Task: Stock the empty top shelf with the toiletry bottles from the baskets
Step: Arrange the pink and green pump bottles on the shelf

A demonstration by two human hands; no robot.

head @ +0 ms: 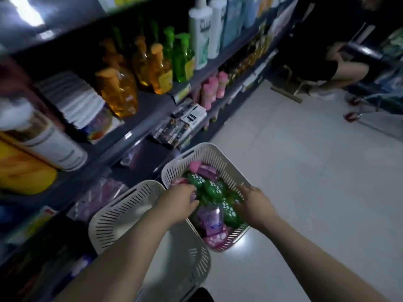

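Two white slotted baskets stand side by side on the floor [305, 171] next to the shelving. The far basket [209, 149] contains the green bottles [209, 186], a purple bottle [210, 216] and a pink bottle [194, 165]. The near basket [122, 205] lies under the left forearm. The left hand [181, 201] reaches into the far basket, fingers curled down among the bottles. The right hand [255, 203] is at its right rim, fingers against a green bottle. Grip on either side: cannot tell.

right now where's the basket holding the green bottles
Low centre of the head view, on the floor: the full basket sits right of the empty basket, left hand and right hand reaching in.
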